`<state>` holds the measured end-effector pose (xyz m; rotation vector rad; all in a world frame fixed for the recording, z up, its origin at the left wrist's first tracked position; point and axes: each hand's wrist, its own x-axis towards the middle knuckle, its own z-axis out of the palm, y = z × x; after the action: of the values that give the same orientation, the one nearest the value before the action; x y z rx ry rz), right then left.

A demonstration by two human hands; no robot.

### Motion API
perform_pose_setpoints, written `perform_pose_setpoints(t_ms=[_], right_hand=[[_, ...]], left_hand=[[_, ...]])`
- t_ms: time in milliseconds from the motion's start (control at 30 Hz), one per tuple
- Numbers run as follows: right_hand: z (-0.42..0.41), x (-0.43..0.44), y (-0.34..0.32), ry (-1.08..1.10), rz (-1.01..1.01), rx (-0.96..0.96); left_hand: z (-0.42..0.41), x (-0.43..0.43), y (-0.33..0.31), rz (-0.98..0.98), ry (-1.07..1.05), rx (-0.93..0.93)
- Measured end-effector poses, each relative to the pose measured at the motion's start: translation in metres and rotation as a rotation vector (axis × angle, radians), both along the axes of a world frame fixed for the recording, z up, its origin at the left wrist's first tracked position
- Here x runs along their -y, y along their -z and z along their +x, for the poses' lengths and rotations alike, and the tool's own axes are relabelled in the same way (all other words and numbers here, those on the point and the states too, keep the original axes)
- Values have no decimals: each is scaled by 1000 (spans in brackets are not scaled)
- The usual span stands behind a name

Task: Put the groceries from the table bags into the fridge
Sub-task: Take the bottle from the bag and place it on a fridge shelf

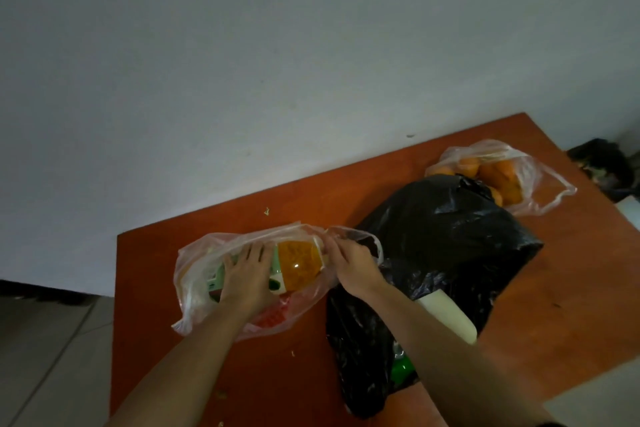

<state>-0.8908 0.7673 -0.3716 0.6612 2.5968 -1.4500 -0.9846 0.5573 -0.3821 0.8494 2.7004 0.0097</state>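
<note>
Two hands at clear bag (194, 274): left hand (247, 276) flat on orange package (300, 263); right hand (353, 269) fingers (335, 250) pinch rim.

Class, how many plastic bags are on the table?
3: near clear bag at left, black bag centre, far clear bag holding oranges at right. Others may be hidden.

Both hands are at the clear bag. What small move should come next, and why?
Probably draw the orange-and-green package out of the clear bag. The left hand rests on it, the right hand pinches the bag's rim, and the package lies inside the bag on the table, not yet taken out.
</note>
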Motion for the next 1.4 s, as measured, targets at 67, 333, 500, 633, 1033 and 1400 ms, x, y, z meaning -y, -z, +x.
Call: perform_pose_setpoints(t_ms=[67,333,500,633,1033,1400], right_hand=[[-3,4,-7,-9,-41,44],[-9,21,-32,57,-400,273],[-18,35,-69,107,-497,-21],[-21,29,-112,-46,-439,-149],[2,-1,-181,230,-245,-589],[35,-4,-230,405,-222,-718]], left_hand=[[1,3,-5,37,-2,-10],[19,15,-31,339,-173,0],[34,8,-50,546,-353,-16],[44,-1,-72,661,-425,-21],[63,-63,-149,758,-266,38],[69,-30,-177,750,-326,439]])
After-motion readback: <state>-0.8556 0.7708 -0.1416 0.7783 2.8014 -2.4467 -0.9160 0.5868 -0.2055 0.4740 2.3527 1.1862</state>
